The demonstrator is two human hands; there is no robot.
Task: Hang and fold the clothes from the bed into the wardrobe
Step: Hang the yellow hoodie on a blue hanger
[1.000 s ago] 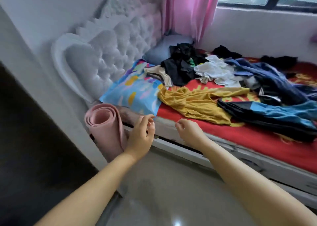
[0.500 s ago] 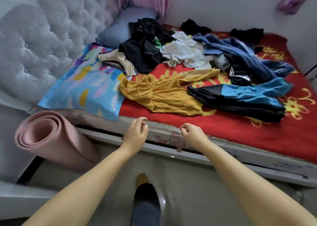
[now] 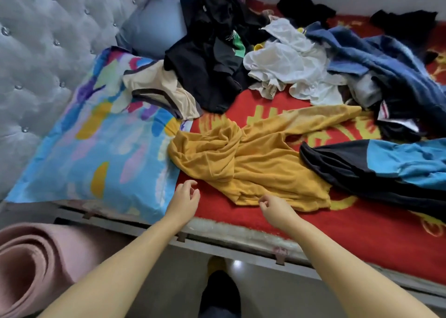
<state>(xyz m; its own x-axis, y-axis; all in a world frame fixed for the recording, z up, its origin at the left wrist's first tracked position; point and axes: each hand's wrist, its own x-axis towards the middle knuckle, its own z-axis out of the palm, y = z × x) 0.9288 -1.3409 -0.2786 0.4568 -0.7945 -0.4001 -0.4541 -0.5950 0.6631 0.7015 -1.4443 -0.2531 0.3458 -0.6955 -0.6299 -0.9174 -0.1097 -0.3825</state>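
I am looking down over the near edge of the bed (image 3: 241, 235), and both bare forearms are reaching out over the red blanket (image 3: 362, 235). The left hand (image 3: 184, 200) is hovering just off the near right corner of the patterned pillow (image 3: 101, 158), fingers loosely curled and holding nothing. The right hand (image 3: 275, 207) is sitting at the near hem of the mustard garment (image 3: 253, 163), fingers also loosely bent around nothing (whether the fingertips are actually brushing the cloth I cannot tell, since the hand is covering that edge).

The mustard garment is lying crumpled in the middle of the blanket, nearest to me of all the clothes. To its right, a black and blue garment (image 3: 386, 168) is running off the right edge of the view, so its full shape is cut off. Farther back, a black pile (image 3: 210, 59) is overlapping a beige piece with dark trim (image 3: 159, 88) that is lying on the pillow. A white garment (image 3: 287, 61) and a dark blue heap (image 3: 376, 52) are tangling together on the far right, and I am failing to make out where one item ends. Two small black items (image 3: 304, 8) are lying by the far wall, too dark to identify.

On the left, a rolled pink mat (image 3: 31, 267) is leaning by the tufted headboard (image 3: 48, 40), partly out of view. A dark-clad foot (image 3: 220, 291) is showing between my forearms. The wardrobe is not showing here.
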